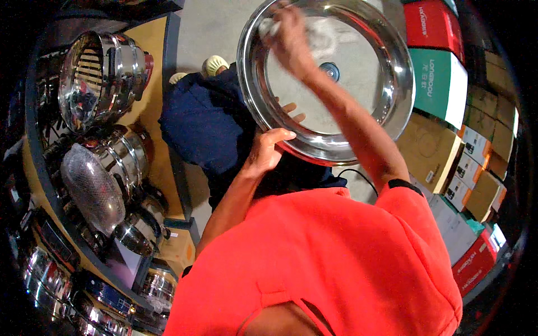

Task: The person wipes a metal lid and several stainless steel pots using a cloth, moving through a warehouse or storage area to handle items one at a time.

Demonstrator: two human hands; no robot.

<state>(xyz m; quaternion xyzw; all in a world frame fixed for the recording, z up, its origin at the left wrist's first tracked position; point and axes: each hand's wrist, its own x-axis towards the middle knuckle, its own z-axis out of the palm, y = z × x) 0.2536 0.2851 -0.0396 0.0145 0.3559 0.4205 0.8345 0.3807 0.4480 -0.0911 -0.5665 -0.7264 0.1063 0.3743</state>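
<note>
A large round lid with a wide polished steel rim (397, 84) and a see-through centre, likely glass, is held in front of me. Near its middle shows a dark round knob (330, 72). My left hand (269, 149) grips the rim at the lower left, thumb on top, and its fingertips show through the centre. Against the upper-left inner rim is my right hand (290, 35), blurred by motion. A whitish wad (269, 27), probably a cloth, is in its fingers. A pale patch shows through or on the centre nearby; I cannot tell which.
Steel steamer pots (119, 75) line the shelf (157, 50) on the left, with a bubble-wrapped item (94, 189) among them. Stacked on the right are a green box (435, 82), a red box (433, 25) and cardboard boxes (424, 147). A black cable (363, 177) crosses the floor.
</note>
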